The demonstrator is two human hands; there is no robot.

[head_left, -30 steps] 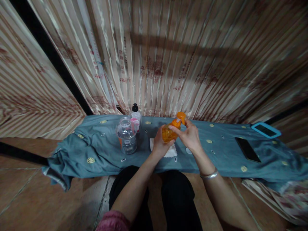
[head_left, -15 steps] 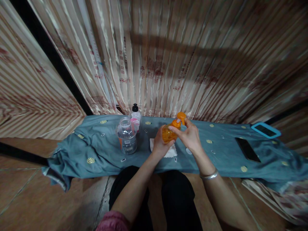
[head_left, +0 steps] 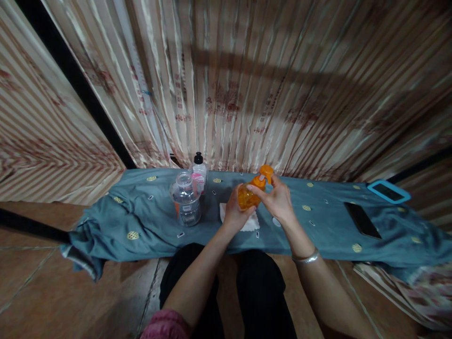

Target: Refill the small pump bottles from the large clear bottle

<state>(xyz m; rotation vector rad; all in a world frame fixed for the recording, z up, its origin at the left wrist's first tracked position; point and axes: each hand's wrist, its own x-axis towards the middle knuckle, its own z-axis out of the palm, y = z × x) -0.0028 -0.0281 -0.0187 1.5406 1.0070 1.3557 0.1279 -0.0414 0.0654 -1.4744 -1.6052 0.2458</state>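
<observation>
Tilted to the right, an orange see-through pump bottle (head_left: 246, 197) is held between my two hands above the table. My left hand (head_left: 233, 212) wraps round the bottle's body from the left. My right hand (head_left: 278, 197) closes about the neck and collar, its thumb lying across the bottle's shoulder, just under the orange pump head (head_left: 266, 172). Beneath the hands lies a white cloth (head_left: 251, 224), partly covered by my left hand. A small clear disc (head_left: 276, 221) rests beside my right wrist.
Left of my hands stand open clear plastic containers (head_left: 189, 209), and behind them a black-capped bottle (head_left: 199, 172) with a pink label. A dark phone (head_left: 362, 220) and a blue-framed device (head_left: 389, 191) lie at the right on the teal tablecloth (head_left: 325, 235). A striped curtain (head_left: 240, 94) hangs behind.
Almost nothing differs. Both hands keep their hold on the orange pump bottle, which stays tilted in the same place.
</observation>
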